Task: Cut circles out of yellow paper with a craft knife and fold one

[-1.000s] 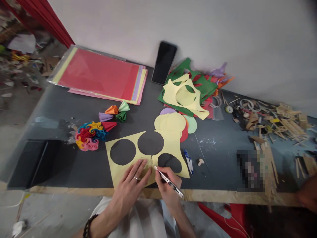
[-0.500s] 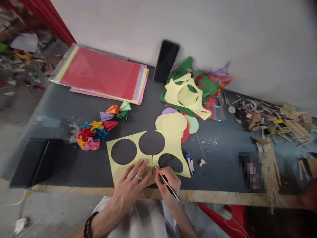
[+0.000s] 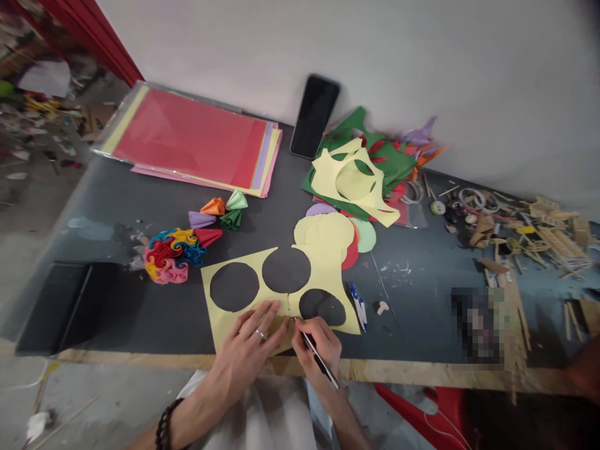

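A yellow paper sheet (image 3: 225, 325) with three round holes lies near the table's front edge. Flat on its lower part rests my left hand (image 3: 253, 331), fingers stretched out and pressing it down. My right hand (image 3: 319, 347) is closed around a slim silver craft knife (image 3: 323, 362), held like a pen. Its tip meets the paper just right of my left fingertips, below a short dark line running down from the middle hole. Beyond the sheet, overlapping yellow paper circles (image 3: 323, 231) lie with a red circle (image 3: 350, 257) and a mint one (image 3: 363, 234).
Blue-and-white pens (image 3: 359, 306) lie right of the sheet. On the left are a quilled paper ball (image 3: 173, 255), folded paper cones (image 3: 213, 207) and a black case (image 3: 56, 306). Behind stand coloured sheets (image 3: 187, 137), a phone (image 3: 315, 115) and paper offcuts (image 3: 365, 181); wood scraps (image 3: 553, 231) lie right.
The knife tip and my right hand have shifted very slightly down toward the table's front edge. My left hand stays in place on the sheet.
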The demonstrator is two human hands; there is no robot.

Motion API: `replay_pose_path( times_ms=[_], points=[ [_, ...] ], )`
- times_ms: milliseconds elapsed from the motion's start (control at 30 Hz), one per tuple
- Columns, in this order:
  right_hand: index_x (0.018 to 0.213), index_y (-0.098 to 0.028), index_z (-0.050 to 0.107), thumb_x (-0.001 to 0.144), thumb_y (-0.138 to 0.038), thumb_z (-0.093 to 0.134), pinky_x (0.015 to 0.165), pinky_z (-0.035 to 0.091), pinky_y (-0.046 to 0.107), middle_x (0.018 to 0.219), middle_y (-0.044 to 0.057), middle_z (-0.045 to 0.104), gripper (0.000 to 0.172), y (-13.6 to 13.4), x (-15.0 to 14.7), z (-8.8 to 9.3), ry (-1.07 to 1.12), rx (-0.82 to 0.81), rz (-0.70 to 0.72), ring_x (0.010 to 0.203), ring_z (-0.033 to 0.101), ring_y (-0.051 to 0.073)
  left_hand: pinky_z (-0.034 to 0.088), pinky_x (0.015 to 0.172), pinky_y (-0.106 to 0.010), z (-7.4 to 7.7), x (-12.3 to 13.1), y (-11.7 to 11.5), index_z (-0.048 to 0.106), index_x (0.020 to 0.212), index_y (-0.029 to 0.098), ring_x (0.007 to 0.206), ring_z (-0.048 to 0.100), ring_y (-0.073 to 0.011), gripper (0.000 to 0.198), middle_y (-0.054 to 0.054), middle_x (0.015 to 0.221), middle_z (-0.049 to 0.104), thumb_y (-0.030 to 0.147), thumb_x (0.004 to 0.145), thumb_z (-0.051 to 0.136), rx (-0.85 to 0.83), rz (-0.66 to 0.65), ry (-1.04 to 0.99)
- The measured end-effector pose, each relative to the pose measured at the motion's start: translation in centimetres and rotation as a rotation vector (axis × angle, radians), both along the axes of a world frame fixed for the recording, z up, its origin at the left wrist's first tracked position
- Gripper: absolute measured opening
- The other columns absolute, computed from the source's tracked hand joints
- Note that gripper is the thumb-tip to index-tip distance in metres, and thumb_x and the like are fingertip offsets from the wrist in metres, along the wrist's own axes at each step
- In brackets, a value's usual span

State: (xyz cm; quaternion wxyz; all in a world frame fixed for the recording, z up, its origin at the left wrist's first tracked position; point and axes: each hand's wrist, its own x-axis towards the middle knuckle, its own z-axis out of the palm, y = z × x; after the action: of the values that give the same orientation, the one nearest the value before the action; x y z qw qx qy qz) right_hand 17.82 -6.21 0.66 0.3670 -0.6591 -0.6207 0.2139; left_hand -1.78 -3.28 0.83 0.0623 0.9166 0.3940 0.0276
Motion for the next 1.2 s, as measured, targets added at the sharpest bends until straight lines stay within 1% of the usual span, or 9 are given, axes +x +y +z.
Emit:
replay_pose_path(
  times_ms=[133,400,667,867,933,967,1033,1100,1200],
  points=[
    [0.086,-0.023,0.067,0.089,-0.008,0.062,0.064,0.057,0.025,0.076,-0.001,0.070,0.017,0.0,-0.1,0.1,-0.003,0.029,0.013,0.068,0.068,0.014,0.054,0.111,-0.041,-0.1,0.1,-0.1,0.058,0.149,0.036,0.147,0.056,-0.0236,0.052,-0.002,0.162,0.057,0.028,0.098,0.062,-0.003,0.003,0.016],
    [0.085,-0.024,0.062,0.088,-0.006,0.061,0.063,0.055,0.024,0.073,-0.002,0.066,0.017,-0.3,0.0,-0.3,-0.064,0.027,0.051,0.067,0.064,0.014,0.054,0.113,-0.046,0.4,0.9,-0.8,0.054,0.153,0.027,0.146,0.057,-0.0304,0.059,-0.011,0.160,0.058,0.021,0.094,0.060,0.085,-0.017,0.056],
    [0.082,-0.024,0.057,0.086,-0.006,0.058,0.060,0.050,0.024,0.069,-0.003,0.061,0.019,-0.7,0.1,-0.4,-0.099,0.036,0.085,0.063,0.060,0.014,0.055,0.114,-0.044,0.5,0.4,-0.7,0.047,0.159,0.025,0.150,0.053,-0.0292,0.070,-0.011,0.164,0.054,0.016,0.091,0.059,0.082,-0.026,0.061],
    [0.074,-0.026,0.050,0.083,-0.007,0.057,0.053,0.046,0.026,0.062,-0.005,0.055,0.023,-0.6,0.0,-0.1,-0.120,0.095,0.123,0.056,0.055,0.014,0.056,0.114,-0.042,0.1,0.3,-0.8,0.050,0.157,0.027,0.150,0.053,-0.0273,0.064,-0.009,0.164,0.054,0.019,0.094,0.058,0.064,-0.031,0.062],
    [0.079,-0.027,0.056,0.085,-0.008,0.059,0.052,0.048,0.027,0.064,-0.004,0.058,0.020,-0.8,0.1,-0.1,-0.099,0.107,0.095,0.056,0.058,0.015,0.055,0.116,-0.042,0.1,0.1,-0.7,0.048,0.158,0.028,0.152,0.050,-0.0258,0.064,-0.008,0.166,0.051,0.019,0.095,0.057,0.050,-0.028,0.058],
    [0.088,-0.027,0.062,0.086,-0.009,0.060,0.053,0.051,0.028,0.067,-0.003,0.063,0.019,-1.1,0.3,-0.1,-0.086,0.129,0.076,0.057,0.061,0.015,0.054,0.117,-0.042,0.1,0.0,-0.7,0.046,0.159,0.029,0.154,0.048,-0.0251,0.066,-0.007,0.168,0.049,0.019,0.095,0.057,0.037,-0.027,0.058],
    [0.114,-0.029,0.068,0.090,-0.009,0.061,0.060,0.061,0.032,0.081,0.001,0.075,0.033,-1.6,0.7,-0.1,-0.086,0.162,0.023,0.064,0.070,0.018,0.051,0.119,-0.042,0.3,-0.2,-0.8,0.042,0.161,0.031,0.156,0.045,-0.0242,0.069,-0.007,0.170,0.045,0.018,0.095,0.057,0.010,-0.023,0.060],
    [0.134,-0.033,0.065,0.093,-0.010,0.060,0.074,0.067,0.040,0.101,0.004,0.082,0.048,-2.0,1.1,-0.2,-0.144,0.144,-0.027,0.082,0.078,0.023,0.052,0.119,-0.042,0.3,-0.3,-1.1,0.041,0.162,0.032,0.157,0.043,-0.0253,0.072,-0.008,0.171,0.044,0.019,0.093,0.059,-0.005,-0.018,0.060],
    [0.135,-0.033,0.066,0.095,-0.013,0.062,0.091,0.067,0.047,0.119,0.006,0.082,0.045,-1.8,1.0,-0.2,-0.212,0.046,-0.070,0.107,0.078,0.028,0.053,0.117,-0.044,0.2,-0.1,-2.0,0.042,0.161,0.031,0.157,0.044,-0.0293,0.073,-0.012,0.170,0.044,0.020,0.092,0.061,0.010,-0.001,0.049]
  ],
)
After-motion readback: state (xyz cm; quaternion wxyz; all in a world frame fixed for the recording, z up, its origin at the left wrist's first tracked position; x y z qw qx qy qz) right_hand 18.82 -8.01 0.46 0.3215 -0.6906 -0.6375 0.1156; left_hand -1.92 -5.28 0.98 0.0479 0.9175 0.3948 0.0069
